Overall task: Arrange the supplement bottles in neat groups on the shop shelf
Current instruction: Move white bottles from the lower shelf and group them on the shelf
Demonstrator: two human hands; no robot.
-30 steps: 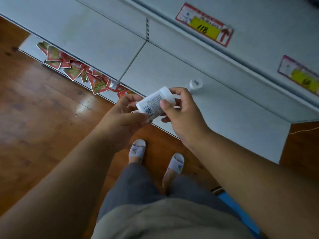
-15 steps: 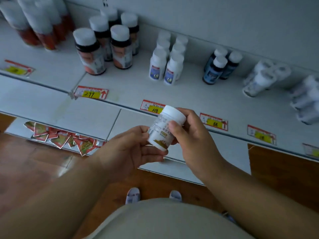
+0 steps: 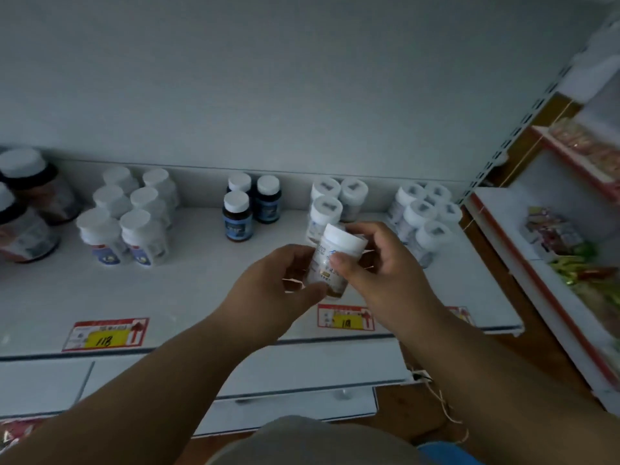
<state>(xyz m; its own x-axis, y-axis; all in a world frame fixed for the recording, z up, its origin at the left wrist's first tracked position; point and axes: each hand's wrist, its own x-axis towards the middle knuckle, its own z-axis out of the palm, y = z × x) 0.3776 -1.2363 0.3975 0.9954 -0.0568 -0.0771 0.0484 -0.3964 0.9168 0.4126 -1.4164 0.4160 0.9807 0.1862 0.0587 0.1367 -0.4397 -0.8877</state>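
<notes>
Holding one white-capped bottle [image 3: 330, 260] in left hand [image 3: 268, 290] and right hand [image 3: 385, 263] grip, blue-label trio [image 3: 250, 206] behind

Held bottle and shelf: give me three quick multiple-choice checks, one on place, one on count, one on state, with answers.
1. Where is the held bottle?
A. above the shelf's front part
B. on the floor
C. against the back wall

2. How many dark blue-label bottles stand together?
A. one
B. three
C. six

3. How is the held bottle gripped?
A. left hand only
B. both hands
C. neither

Answers:
1 A, it sits near the price tag.
2 B, three white caps show.
3 B, the right hand also grips it.
</notes>
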